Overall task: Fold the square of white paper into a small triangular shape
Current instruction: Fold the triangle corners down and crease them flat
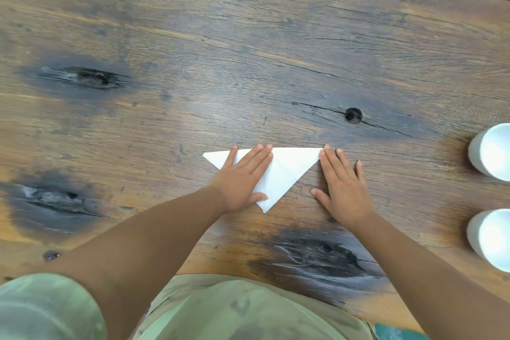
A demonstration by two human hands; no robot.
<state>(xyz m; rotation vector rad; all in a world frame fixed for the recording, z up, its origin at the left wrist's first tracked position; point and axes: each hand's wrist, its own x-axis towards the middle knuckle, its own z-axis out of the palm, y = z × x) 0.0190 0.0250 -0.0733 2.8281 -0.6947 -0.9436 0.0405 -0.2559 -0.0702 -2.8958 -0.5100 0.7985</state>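
The white paper (287, 171) lies flat on the wooden table (248, 63) as a wide triangle, long edge away from me and point toward me. A faint crease runs down its middle. My left hand (242, 176) presses flat on the paper's left half, fingers spread and covering much of it. My right hand (342, 185) rests flat on the table just right of the paper, its fingertips touching the paper's far right corner.
Two white cups stand at the right edge of the view, one farther (491, 152) and one nearer (491, 237). The tabletop has dark knots and small round holes (353, 115). My green-clad lap shows below the table's near edge.
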